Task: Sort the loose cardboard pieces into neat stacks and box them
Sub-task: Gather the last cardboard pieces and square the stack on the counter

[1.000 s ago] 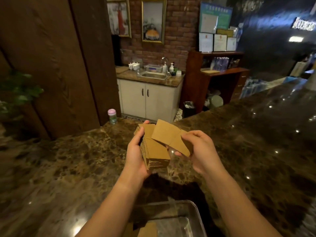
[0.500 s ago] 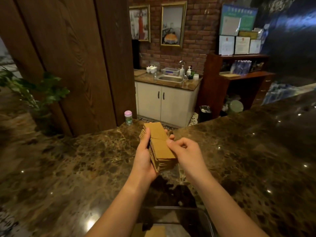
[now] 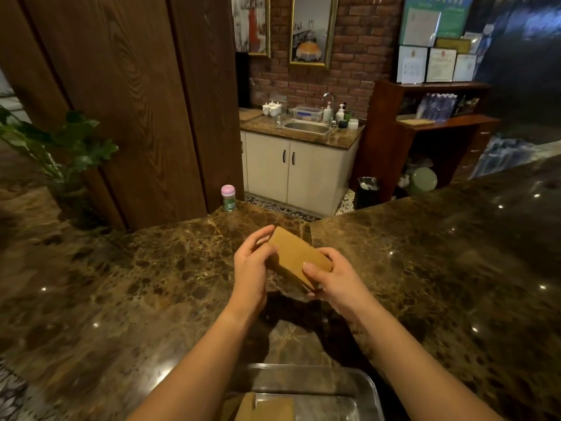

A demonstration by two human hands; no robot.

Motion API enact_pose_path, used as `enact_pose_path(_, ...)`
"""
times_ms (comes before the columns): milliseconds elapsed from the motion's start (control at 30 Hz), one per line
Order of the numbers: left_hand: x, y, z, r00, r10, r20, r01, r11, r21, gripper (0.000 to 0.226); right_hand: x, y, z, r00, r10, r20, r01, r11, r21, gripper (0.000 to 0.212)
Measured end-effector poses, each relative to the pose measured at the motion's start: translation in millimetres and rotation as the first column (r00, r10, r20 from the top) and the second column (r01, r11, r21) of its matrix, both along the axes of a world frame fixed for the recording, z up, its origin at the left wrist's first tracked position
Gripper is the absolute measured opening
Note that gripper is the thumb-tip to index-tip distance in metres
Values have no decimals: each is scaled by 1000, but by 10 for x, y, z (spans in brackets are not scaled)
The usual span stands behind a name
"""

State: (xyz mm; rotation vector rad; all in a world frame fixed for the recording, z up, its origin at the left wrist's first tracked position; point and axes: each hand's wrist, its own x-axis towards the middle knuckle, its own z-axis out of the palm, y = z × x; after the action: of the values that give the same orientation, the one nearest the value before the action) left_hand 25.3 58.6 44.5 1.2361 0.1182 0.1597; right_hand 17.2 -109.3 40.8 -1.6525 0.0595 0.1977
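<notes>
I am holding a stack of cardboard pieces (image 3: 296, 258) between both hands, lifted just above the marble counter (image 3: 151, 268). My left hand (image 3: 250, 268) is curling around the stack's left side, fingers partly closed on its far corner and thumb pressing the near edge; my right hand (image 3: 335, 282) is gripping the near right end, thumb lying on the top face and fingers tucked underneath. The pieces are sitting flush with one another, so I am judging that this stack is squared up and ready to go down. Close to my body, at the bottom of the view, a clear tray (image 3: 368, 387) is waiting on the counter, and a brown cardboard piece (image 3: 264, 407) is already lying inside it, though I cannot tell how many pieces are in there because the frame is cutting it off. I am seeing no loose pieces scattered on the counter within view, so the sorting is looking largely done as far as I can see. What is left, in my judgement, is lowering this stack into the tray beside the cardboard already there and boxing whatever else may be lying out of sight.
</notes>
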Motion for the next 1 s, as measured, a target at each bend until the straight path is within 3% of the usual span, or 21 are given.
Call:
enact_pose_path(67, 94, -40, -85, 991, 51, -126, -46, 998, 43, 24, 75, -78, -143, 980, 68, 189, -2, 944, -331, 28)
enact_pose_path(100, 137, -105, -127, 981, 44, -190, -32, 997, 66, 20, 107, -107, -221, 964, 125, 233, -21, 916, -402, 30)
enact_pose_path(200, 263, -309, -377, 937, 86, -338, -57, 994, 93, 24, 161, -182, -474, 926, 282, 250, -115, 843, -525, 37)
enact_pose_path(333, 359, -419, -692, 872, 115, -477, -103, 993, 51, 26, 269, -315, -785, 930, 309, 199, -147, 810, -568, 44)
enact_pose_path(400, 379, -446, -790, 870, 92, -484, -67, 995, 69, 30, 301, -363, -932, 941, 302, 153, -183, 835, -519, 40)
enact_pose_path(467, 390, -464, -843, 882, 94, -462, -57, 994, 94, 30, 287, -334, -1009, 972, 221, 83, -178, 918, -354, 35)
enact_pose_path(533, 381, -467, -879, 899, 116, -423, -82, 992, 97, 27, 272, -244, -1060, 997, 67, 42, -61, 989, -137, 31)
enact_pose_path(600, 368, -475, -902, 904, 118, -410, -97, 993, 72, 21, 287, -163, -1118, 996, -76, 40, 76, 997, 1, 31)
enact_pose_path(700, 359, -468, -928, 928, 96, -360, -65, 993, 98, 18, 307, -92, -1157, 976, -203, 76, 198, 978, 62, 17)
enact_pose_path(833, 374, -457, -969, 947, 77, -313, -23, 984, 175, 25, 311, -78, -1166, 959, -274, 73, 269, 960, 76, 18)
enact_pose_path(1000, 378, -487, -986, 934, 110, -341, -81, 992, 98, 28, 332, -31, -1154, 950, -309, 40, 303, 947, 109, 23)
